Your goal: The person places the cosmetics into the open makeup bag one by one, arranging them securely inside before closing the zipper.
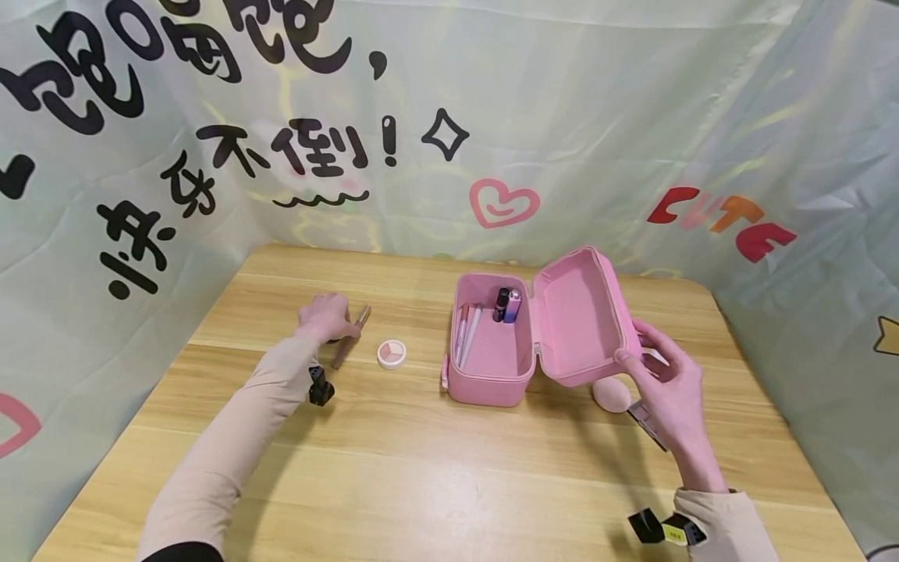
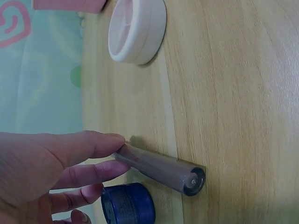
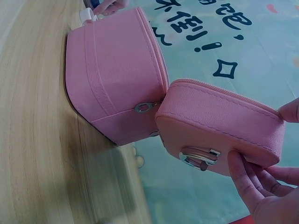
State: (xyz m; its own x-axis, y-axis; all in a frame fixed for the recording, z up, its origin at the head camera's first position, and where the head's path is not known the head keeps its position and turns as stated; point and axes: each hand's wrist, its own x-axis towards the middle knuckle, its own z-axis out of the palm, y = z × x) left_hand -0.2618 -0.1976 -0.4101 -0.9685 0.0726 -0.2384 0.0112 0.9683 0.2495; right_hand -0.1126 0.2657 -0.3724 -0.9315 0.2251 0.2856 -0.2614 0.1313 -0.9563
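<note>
My left hand (image 1: 326, 318) pinches one end of a slim brown cosmetic tube (image 2: 163, 169), perhaps a lip gloss, between thumb and index finger; it lies on the wood. Beside the other fingers is a small blue jar (image 2: 128, 204), hidden in the head view by the hand. A white round compact with pink pans (image 1: 392, 354) lies to the right. My right hand (image 1: 670, 382) grips the lid (image 1: 583, 316) of a pink cosmetic case (image 1: 492, 386), tilted back on its hinge. Inside the case are two slender sticks (image 1: 469, 336), a black tube (image 1: 501, 304) and a purple-blue tube (image 1: 513, 306).
Under and beside the right hand lie a round pale puff (image 1: 611, 395) and a partly covered flat palette (image 1: 646, 424). A printed cloth (image 1: 421, 78) hangs around the wooden table (image 1: 449, 484) at the back and sides.
</note>
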